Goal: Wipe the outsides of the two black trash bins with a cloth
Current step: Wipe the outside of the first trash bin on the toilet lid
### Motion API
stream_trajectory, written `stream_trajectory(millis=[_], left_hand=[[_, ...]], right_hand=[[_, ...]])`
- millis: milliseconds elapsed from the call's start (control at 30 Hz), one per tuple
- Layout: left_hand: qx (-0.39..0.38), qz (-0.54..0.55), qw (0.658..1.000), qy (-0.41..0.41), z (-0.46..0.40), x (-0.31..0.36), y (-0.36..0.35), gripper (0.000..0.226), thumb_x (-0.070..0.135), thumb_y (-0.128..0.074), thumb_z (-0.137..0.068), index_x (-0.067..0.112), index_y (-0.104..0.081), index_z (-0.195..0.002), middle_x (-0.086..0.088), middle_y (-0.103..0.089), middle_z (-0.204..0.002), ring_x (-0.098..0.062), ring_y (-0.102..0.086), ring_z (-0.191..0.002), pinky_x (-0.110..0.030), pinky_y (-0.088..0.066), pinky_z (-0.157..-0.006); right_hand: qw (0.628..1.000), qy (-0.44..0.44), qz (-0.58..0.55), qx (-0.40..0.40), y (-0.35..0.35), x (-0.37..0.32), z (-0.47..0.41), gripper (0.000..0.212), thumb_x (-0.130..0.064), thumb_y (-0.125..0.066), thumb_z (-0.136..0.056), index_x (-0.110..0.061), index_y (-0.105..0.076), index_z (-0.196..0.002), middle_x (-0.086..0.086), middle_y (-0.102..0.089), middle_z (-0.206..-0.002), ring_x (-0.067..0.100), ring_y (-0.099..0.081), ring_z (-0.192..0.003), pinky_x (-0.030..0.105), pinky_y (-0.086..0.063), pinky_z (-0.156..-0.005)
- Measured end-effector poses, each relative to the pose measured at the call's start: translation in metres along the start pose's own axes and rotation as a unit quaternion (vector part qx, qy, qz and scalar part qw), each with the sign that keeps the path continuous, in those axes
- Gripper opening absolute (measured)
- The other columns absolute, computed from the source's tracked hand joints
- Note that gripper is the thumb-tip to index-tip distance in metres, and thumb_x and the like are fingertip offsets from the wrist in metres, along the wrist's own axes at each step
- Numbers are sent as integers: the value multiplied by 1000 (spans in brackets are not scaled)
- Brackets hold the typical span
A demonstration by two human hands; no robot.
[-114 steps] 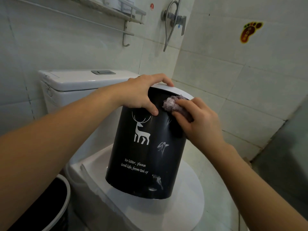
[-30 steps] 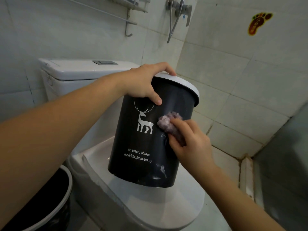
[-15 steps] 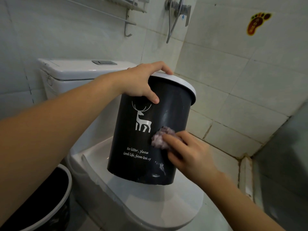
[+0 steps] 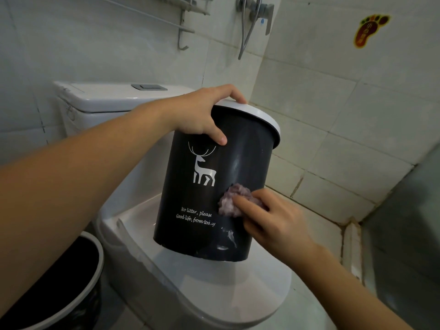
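1. Here's the bin (image 4: 214, 186), black with a white ring at the top, standing tilted on the closed toilet lid (image 4: 238, 287), top leaning away toward the tiled wall (image 4: 333, 129).
2. Left hand (image 4: 202, 115) grips the bin's rim: fingers curled over the white ring, thumb pressed down on the black side just above the deer print (image 4: 202, 170).
3. Right hand (image 4: 273, 225) has the cloth (image 4: 231, 201), a bunched purple-grey wad, pinned against the bin's side; its fingers curl over the wad, holding it to the plastic.
4. The cloth sits low on the bin, right of the deer and just beside the white lettering (image 4: 196, 216).
5. Below the cloth, pale scuffs (image 4: 226, 239) show near the bin's bottom edge.
6. Second bin (image 4: 59, 282) at lower left, on the floor beside the toilet, dark inside with a pale rim; only part of it is in view.
7. Behind, the white cistern (image 4: 107, 98) with its flush button (image 4: 148, 86).
8. Up on the wall: a shower valve with hose (image 4: 254, 13), a metal rack (image 4: 185, 25), and a foot-shaped sticker (image 4: 369, 29).
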State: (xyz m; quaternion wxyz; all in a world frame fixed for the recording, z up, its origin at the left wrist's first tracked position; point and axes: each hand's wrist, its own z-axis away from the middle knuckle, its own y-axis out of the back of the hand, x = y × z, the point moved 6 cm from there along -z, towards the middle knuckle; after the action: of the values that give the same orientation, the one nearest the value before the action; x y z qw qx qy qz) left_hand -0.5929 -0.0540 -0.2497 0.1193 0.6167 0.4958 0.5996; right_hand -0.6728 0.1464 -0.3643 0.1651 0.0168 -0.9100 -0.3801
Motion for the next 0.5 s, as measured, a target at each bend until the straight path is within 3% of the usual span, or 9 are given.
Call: stream_trajectory(millis=[67,233,500], left_hand=[[-1,0,1000,0,0,1,-1,76,11,-87,-70,49,-46,-120,7,-62,-108,-15,-65,-94,-31,-56,-73],[3,0,1000,2,-1,4,-2,76,10,-87,-69,49,-47,-120,8,-62,-108,-16,-65,-94,-33,-58,-73],[9,-18,1000,18,-1,2,0,75,14,-88,-70,49,-46,-121,4,-61,-115,-21,-65,-99,-42,-60,-79]], right_hand=[[1000,8,0,-8,1,3,0,31,-20,-60,-94,-21,-57,-124,10,-62,-97,24,-57,-74,35,-52,-54],[989,-142,-14,38,7,29,-15,33,-25,-56,-92,-17,-66,-123,5,-63,-100,22,-59,-73,38,-54,-53],[996,-69,-50,18,-5,7,11,34,-23,-61,-92,-25,-56,-126,6,-62,-101,21,-58,-79,36,-54,-57]])
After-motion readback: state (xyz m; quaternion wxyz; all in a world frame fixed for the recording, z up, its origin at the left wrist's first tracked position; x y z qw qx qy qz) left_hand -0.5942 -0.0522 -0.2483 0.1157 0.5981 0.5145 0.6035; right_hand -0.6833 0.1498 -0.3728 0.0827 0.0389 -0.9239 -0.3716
